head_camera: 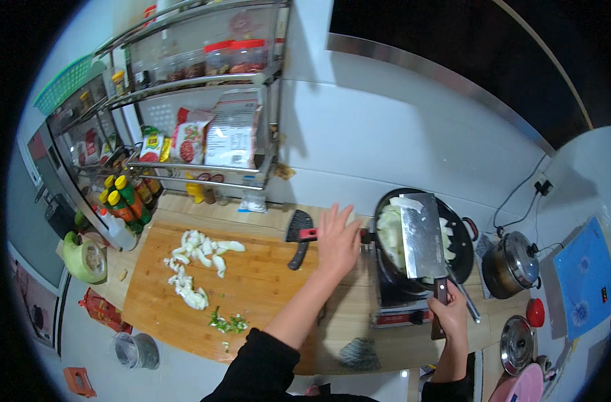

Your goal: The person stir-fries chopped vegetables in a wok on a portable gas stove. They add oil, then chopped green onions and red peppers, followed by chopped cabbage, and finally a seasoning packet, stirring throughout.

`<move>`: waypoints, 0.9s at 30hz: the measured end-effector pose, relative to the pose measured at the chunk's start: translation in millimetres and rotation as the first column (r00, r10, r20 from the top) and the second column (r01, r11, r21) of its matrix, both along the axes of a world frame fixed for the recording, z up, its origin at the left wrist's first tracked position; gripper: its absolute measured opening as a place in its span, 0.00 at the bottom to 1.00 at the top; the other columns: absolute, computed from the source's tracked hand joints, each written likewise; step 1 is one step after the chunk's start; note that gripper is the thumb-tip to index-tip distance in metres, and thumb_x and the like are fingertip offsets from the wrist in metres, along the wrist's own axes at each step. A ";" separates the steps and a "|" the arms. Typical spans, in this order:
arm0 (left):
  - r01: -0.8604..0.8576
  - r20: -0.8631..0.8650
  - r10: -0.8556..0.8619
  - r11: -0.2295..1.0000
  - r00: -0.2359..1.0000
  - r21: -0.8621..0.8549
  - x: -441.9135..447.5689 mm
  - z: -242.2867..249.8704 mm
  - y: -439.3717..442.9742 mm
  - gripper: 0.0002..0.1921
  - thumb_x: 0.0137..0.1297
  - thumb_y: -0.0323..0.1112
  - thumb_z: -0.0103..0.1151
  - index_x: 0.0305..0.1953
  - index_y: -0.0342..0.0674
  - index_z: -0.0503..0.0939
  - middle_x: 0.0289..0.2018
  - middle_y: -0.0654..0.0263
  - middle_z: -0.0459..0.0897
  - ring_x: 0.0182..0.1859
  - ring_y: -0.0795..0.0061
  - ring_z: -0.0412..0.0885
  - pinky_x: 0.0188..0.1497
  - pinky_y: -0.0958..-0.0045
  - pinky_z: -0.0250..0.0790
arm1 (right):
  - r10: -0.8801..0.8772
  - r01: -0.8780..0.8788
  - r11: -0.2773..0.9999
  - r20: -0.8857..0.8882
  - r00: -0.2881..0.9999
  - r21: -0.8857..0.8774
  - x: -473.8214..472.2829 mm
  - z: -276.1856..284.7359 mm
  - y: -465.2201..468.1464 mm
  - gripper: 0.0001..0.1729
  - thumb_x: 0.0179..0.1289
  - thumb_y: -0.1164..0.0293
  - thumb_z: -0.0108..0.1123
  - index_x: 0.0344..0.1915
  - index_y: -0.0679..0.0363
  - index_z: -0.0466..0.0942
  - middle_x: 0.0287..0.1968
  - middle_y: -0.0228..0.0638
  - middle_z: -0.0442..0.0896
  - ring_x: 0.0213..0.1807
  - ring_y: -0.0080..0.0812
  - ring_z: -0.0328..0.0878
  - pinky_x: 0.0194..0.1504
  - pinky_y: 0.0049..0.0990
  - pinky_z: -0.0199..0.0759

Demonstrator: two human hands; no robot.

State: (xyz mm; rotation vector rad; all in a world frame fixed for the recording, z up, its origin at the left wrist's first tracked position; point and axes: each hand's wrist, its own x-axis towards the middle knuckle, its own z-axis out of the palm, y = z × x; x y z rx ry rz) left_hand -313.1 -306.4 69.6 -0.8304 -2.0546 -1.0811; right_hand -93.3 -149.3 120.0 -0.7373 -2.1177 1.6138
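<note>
My right hand [452, 312] grips the dark wooden handle of a cleaver [426, 241]. The broad steel blade is over a black wok [463, 236], with a pale piece of vegetable on the blade's upper part. Pale green-white vegetable pieces [390, 228] lie in the wok, partly hidden by the blade. My left hand [339, 241] has its fingers spread, above the wok's red and black handle [309, 234]; whether it touches the handle cannot be told. Sliced white vegetable [205, 248] and chopped green onion [229, 322] lie on a wooden cutting board [159, 281].
Under the wok stands a portable stove [401, 317]. A lidded pot [514, 264] is to its right, near a metal lid [517, 344] and a pink basin [522, 384]. A cut melon-like gourd [84, 259], bottles [127, 201] and a metal rack [194, 168] are at the left.
</note>
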 end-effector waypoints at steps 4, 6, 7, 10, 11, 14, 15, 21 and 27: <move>-0.200 0.049 0.202 0.979 0.978 -0.029 -32.1 -56.1 -130.6 0.12 0.50 0.25 0.56 0.39 0.40 0.78 0.51 0.59 0.73 0.57 0.52 0.66 0.61 0.48 0.52 | 0.148 -0.140 0.985 0.080 0.986 -0.101 -7.5 -12.8 -58.0 0.14 0.48 0.81 0.59 0.39 0.66 0.73 0.19 0.27 0.73 0.16 0.17 0.69 0.19 0.20 0.64; -0.311 0.148 0.330 0.940 0.932 -0.137 -56.6 -104.4 -196.1 0.12 0.49 0.25 0.56 0.38 0.40 0.78 0.50 0.58 0.74 0.56 0.52 0.67 0.60 0.49 0.54 | 0.223 -0.211 0.973 0.161 0.961 -0.089 -17.8 -29.1 -94.2 0.15 0.48 0.79 0.62 0.39 0.65 0.73 0.22 0.28 0.75 0.19 0.18 0.70 0.21 0.21 0.66; -0.356 0.196 0.392 0.914 0.899 -0.194 -67.9 -124.7 -226.6 0.12 0.49 0.25 0.56 0.38 0.39 0.78 0.50 0.58 0.74 0.55 0.52 0.67 0.60 0.50 0.55 | 0.269 -0.254 0.962 0.187 0.945 -0.100 -22.6 -42.6 -111.8 0.16 0.48 0.78 0.63 0.40 0.65 0.73 0.24 0.29 0.76 0.21 0.18 0.71 0.23 0.22 0.67; -0.427 0.263 0.491 0.864 0.831 -0.265 -107.0 -169.5 -292.5 0.13 0.49 0.27 0.57 0.40 0.38 0.78 0.50 0.54 0.74 0.55 0.52 0.68 0.57 0.55 0.58 | 0.374 -0.312 0.922 0.318 0.871 -0.229 -55.0 -106.8 -160.8 0.28 0.48 0.69 0.65 0.52 0.61 0.72 0.35 0.32 0.79 0.35 0.23 0.75 0.38 0.25 0.71; -0.425 0.268 0.491 0.864 0.829 -0.271 -120.5 -177.3 -307.0 0.13 0.49 0.27 0.57 0.40 0.38 0.78 0.50 0.53 0.74 0.54 0.51 0.68 0.57 0.55 0.59 | 0.427 -0.396 0.904 0.335 0.840 -0.159 -68.7 -125.9 -174.8 0.29 0.49 0.66 0.63 0.54 0.61 0.71 0.39 0.36 0.79 0.40 0.27 0.75 0.43 0.29 0.70; -0.444 0.243 0.516 0.846 0.822 -0.295 -161.2 -198.9 -352.1 0.17 0.50 0.28 0.58 0.44 0.36 0.76 0.50 0.47 0.72 0.53 0.49 0.68 0.55 0.55 0.60 | 0.410 -0.413 0.908 0.354 0.841 -0.070 -110.3 -202.9 -202.6 0.31 0.50 0.64 0.62 0.55 0.64 0.69 0.42 0.39 0.78 0.43 0.31 0.75 0.46 0.32 0.69; -0.447 0.256 0.516 0.848 0.817 -0.284 -173.7 -203.1 -360.6 0.18 0.49 0.29 0.59 0.45 0.36 0.75 0.51 0.47 0.71 0.53 0.48 0.68 0.55 0.54 0.60 | 0.393 -0.416 0.909 0.349 0.851 -0.009 -123.0 -220.8 -207.5 0.32 0.50 0.65 0.62 0.55 0.64 0.69 0.42 0.40 0.78 0.42 0.32 0.75 0.46 0.32 0.69; -0.393 0.593 0.566 0.825 0.573 -0.406 -230.5 -220.9 -387.5 0.26 0.60 0.54 0.50 0.57 0.49 0.70 0.61 0.52 0.62 0.64 0.50 0.57 0.65 0.52 0.48 | 0.333 -0.385 0.923 0.468 0.819 0.017 -184.7 -252.1 -221.7 0.34 0.50 0.63 0.61 0.58 0.64 0.66 0.43 0.45 0.78 0.44 0.39 0.76 0.47 0.34 0.69; -0.153 0.699 0.507 0.849 0.504 -0.506 -226.6 -200.1 -374.3 0.28 0.61 0.65 0.40 0.54 0.57 0.75 0.64 0.62 0.61 0.67 0.54 0.51 0.67 0.46 0.32 | 0.422 -0.545 0.824 0.476 0.771 0.153 -224.6 -261.1 -224.2 0.36 0.49 0.60 0.61 0.59 0.58 0.65 0.44 0.51 0.78 0.46 0.49 0.76 0.46 0.39 0.69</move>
